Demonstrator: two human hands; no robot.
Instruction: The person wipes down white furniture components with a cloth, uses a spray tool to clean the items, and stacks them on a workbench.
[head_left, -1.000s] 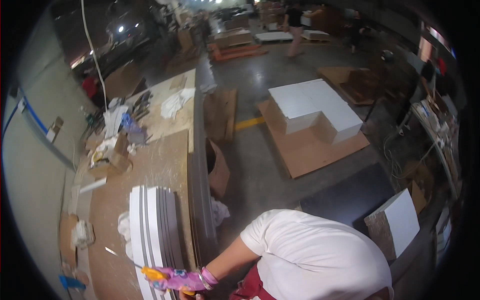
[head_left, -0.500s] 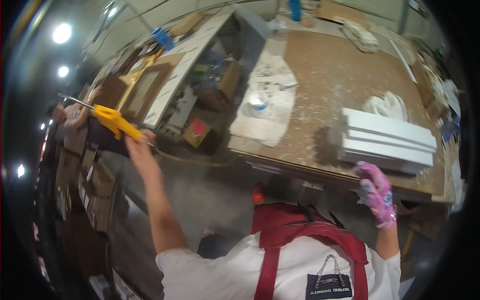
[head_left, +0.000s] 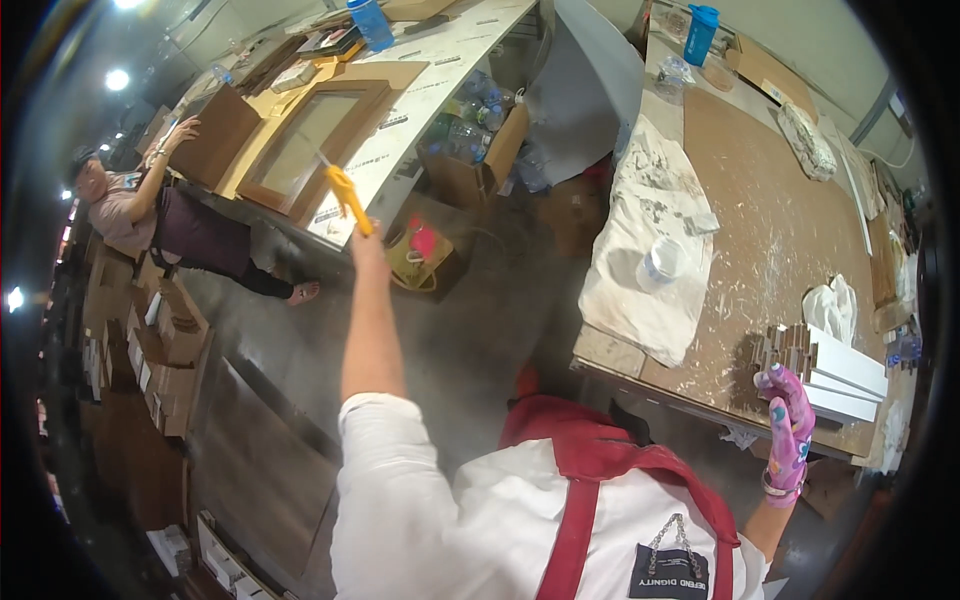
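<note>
Workshop bench, right: the gloved right hand (head_left: 790,425) rests open against white boards (head_left: 845,370). Left hand (head_left: 362,240) grips a yellow tool (head_left: 345,195), raised far left; working the boards probably needs it brought over.

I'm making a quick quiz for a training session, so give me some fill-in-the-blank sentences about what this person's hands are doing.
The left hand holds up a ____ tool.
The right hand wears a patterned ____.
That hand touches a stack of ____ boards on the workbench.

Missing words: yellow; glove; white
</note>
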